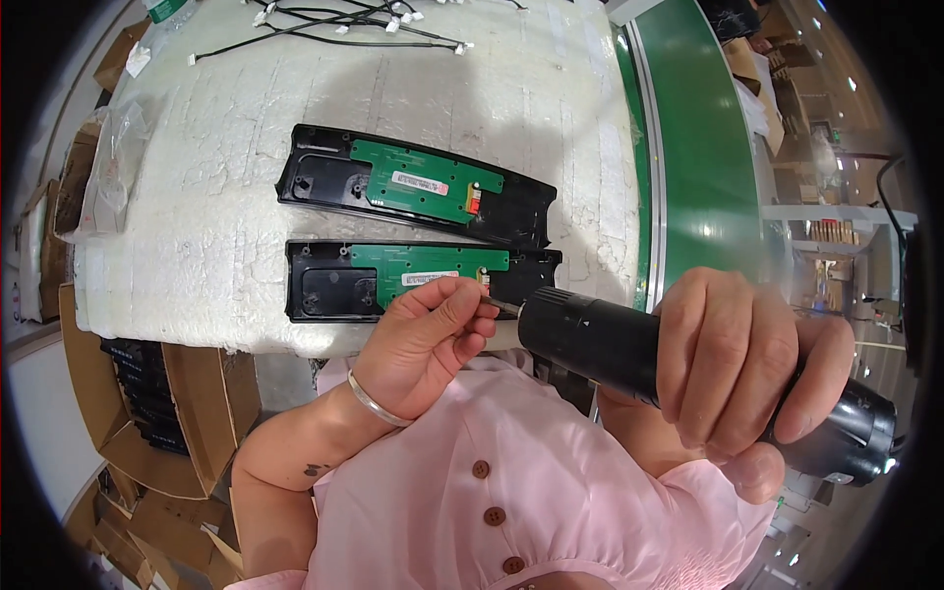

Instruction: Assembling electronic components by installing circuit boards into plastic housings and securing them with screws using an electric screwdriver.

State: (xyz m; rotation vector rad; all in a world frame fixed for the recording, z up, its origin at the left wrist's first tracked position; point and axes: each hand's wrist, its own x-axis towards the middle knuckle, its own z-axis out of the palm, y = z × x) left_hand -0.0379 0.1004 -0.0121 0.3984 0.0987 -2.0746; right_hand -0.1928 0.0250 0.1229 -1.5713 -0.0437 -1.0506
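My right hand is wrapped round a black electric screwdriver, which is held sideways with its thin metal bit pointing left. At the tip of that bit, the fingers of my left hand are pinched together; whatever is between them is too small to make out. Just beyond my left fingers lies a black plastic housing with a green circuit board, partly covered by the hand. A second black housing with a green circuit board rests at an angle behind it.
Both housings lie on a white foam-topped table. Black cables with white plugs are at its far edge. A cardboard box with black parts stands at lower left, a clear plastic bag at left. A green surface runs along the right.
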